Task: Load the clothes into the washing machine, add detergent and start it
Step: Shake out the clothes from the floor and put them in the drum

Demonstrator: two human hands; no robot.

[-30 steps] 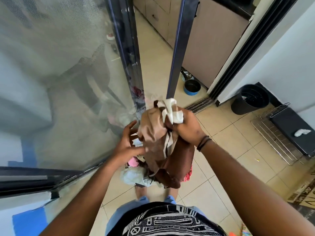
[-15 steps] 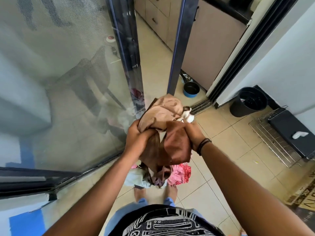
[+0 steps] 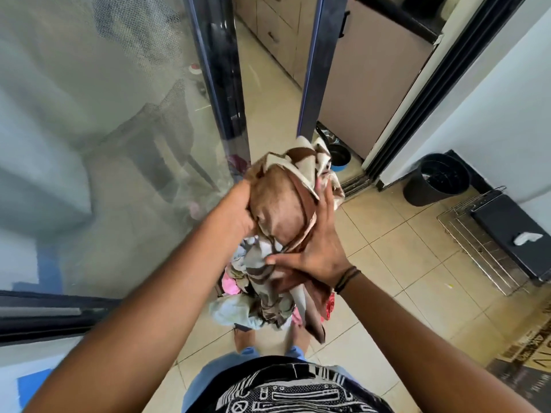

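Left hand [image 3: 235, 213] gripping brown cloth bundle [image 3: 280, 210], right hand [image 3: 319, 248] cupping it, no legible writing

- My left hand [image 3: 235, 216] and right hand [image 3: 320, 248] are on soft brown and cream cloth [image 3: 280, 210], matt, creased, faintly sheeny where it's pulled taut.
- Below it, the pile of clothes [image 3: 238, 308] is limp fabric, pale and pink.
- The floor [image 3: 396, 251] is smooth beige tile with a low gloss.
- The glass door [image 3: 104, 129] is shiny and reflective.
- The bin [image 3: 435, 183] looks like matt black plastic.
- The rack [image 3: 477, 248] is bare metal wire.
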